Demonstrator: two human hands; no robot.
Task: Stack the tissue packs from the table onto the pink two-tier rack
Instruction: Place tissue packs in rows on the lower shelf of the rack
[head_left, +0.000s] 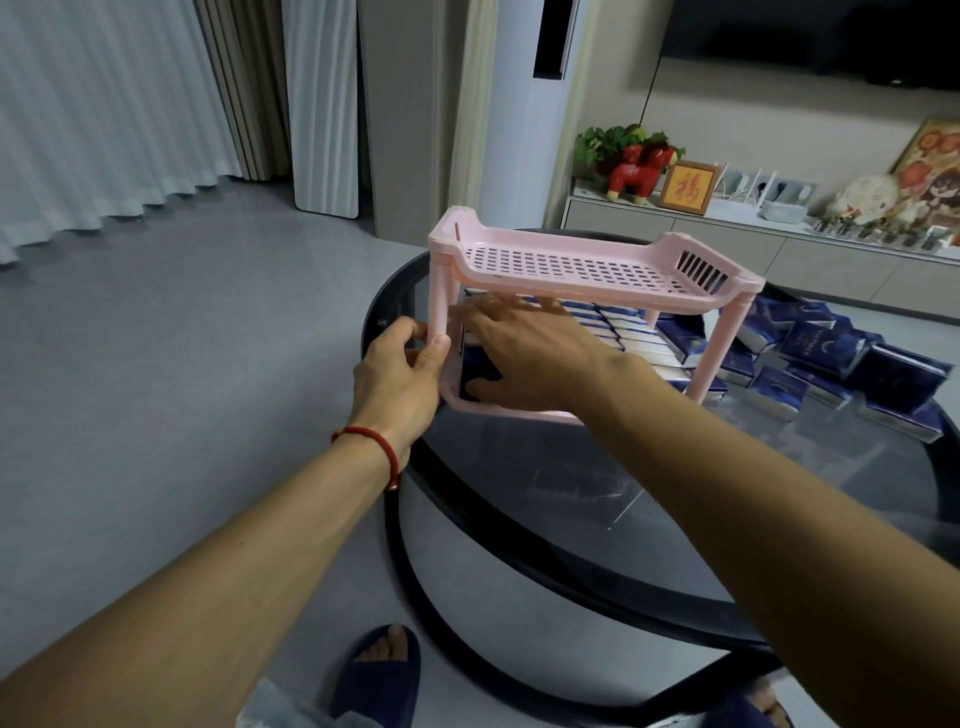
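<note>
The pink two-tier rack (582, 260) stands on the left part of a round glass table (675, 478). Its top tier holds nothing. Its lower tier is filled with rows of blue-and-white tissue packs (618, 332). My left hand (402, 364) grips the rack's front left leg, thumb and fingers curled round it. My right hand (524, 353) reaches into the lower tier, fingers stretched flat over the packs and the thumb below against a dark blue pack (478, 371) at the front left. More loose tissue packs (831, 364) lie heaped on the table to the right of the rack.
The table has a black rim and a dark ring base (467, 561). Behind it runs a low white cabinet (779, 244) with a red horse figure, a framed picture and small ornaments. Grey floor lies to the left. My slippered feet (379, 670) are below the table's edge.
</note>
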